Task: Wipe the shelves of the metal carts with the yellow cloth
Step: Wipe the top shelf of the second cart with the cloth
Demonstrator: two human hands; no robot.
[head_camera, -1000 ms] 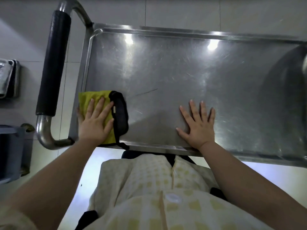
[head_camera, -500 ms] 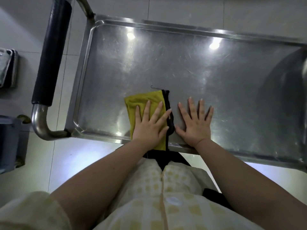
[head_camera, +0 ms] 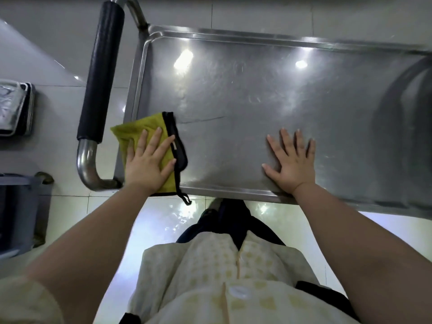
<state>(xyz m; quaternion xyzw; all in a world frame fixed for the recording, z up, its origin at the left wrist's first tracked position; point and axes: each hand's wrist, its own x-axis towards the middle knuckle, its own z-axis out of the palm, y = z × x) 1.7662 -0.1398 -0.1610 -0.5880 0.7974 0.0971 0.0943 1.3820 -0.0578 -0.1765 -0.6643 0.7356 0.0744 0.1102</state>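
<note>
Cloth (head_camera: 138,132) has swept back beside the handle (head_camera: 102,73) under your spread left hand (head_camera: 149,160); your right hand (head_camera: 292,164) braces flat, fingers spread. Shelf (head_camera: 257,90) farther from the handle probably awaits wiping.

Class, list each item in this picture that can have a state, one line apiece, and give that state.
yellow cloth, folded, pressed flat at the shelf's near left corner, overlapping the rim.
left hand, fingers straight, pressing on the cloth.
right hand, flat, fingers spread on bare metal.
cart shelf, scratched, shiny, reflecting lights.
cart handle, untouched.
</note>
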